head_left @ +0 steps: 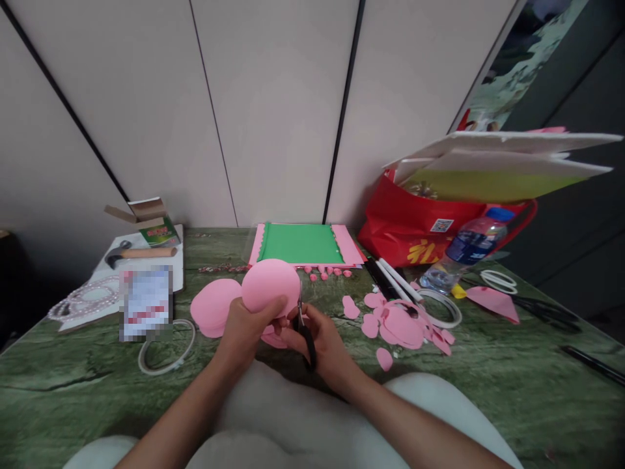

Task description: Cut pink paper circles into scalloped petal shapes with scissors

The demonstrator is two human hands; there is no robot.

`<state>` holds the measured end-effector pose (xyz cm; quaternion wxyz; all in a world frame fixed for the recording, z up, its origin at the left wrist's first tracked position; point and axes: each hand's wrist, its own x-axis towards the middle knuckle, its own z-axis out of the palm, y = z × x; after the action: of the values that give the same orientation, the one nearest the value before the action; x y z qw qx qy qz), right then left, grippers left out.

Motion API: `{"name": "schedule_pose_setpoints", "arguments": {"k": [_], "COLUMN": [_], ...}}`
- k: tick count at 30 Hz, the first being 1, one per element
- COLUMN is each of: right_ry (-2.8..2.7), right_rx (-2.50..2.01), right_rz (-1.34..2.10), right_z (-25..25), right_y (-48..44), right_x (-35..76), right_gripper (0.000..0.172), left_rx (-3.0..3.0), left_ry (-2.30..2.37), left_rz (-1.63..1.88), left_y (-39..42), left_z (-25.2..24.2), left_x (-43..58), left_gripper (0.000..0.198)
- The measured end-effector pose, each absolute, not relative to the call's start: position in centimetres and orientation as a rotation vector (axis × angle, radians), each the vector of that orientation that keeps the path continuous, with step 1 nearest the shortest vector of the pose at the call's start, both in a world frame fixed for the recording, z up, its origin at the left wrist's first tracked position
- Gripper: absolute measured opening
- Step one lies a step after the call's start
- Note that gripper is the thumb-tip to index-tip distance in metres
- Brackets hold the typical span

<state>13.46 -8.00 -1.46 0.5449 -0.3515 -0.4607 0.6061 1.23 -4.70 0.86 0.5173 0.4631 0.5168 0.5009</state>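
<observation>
Pinched in my left hand (249, 326) is a round pink paper disc (271, 284), held up above the table. My right hand (317, 342) is closed round the black handles of a pair of scissors (308, 345). The scissor blades point upward along the disc's right edge; whether they touch the paper I cannot tell. A stack of pink paper rounds (215, 306) lies on the table left of my left hand. More pink paper shows partly hidden beneath my hands. Pink paper scraps (400, 326) are spread to the right of my right hand.
At the back lies a green sheet (300, 243) on pink paper. A red bag (400, 221) with boards and a water bottle (463, 251) stand right. Tape rolls (442, 309), markers (398, 280) and black scissors (547, 312) lie there. Left are a hammer (146, 253), beads (81, 299) and a tape ring (166, 348).
</observation>
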Motion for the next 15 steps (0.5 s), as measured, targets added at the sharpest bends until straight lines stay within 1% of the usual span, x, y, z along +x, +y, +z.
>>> {"name": "schedule_pose_setpoints", "arguments": {"k": [10, 15], "right_ry": [-1.055, -1.051], "right_rx": [-0.851, -0.889], "right_rz": [1.445, 1.424], "right_z": [-1.49, -1.79], "right_y": [-8.07, -8.05], "right_x": [13.41, 13.29], "right_gripper": [0.041, 0.039], "left_rx": [1.111, 1.134], "left_ry": [1.26, 1.245], "left_rz": [1.218, 1.191], "left_y": [-5.09, -5.1], "left_z": [1.79, 1.35], "left_x": [1.45, 1.35], "left_gripper": [0.017, 0.019]}}
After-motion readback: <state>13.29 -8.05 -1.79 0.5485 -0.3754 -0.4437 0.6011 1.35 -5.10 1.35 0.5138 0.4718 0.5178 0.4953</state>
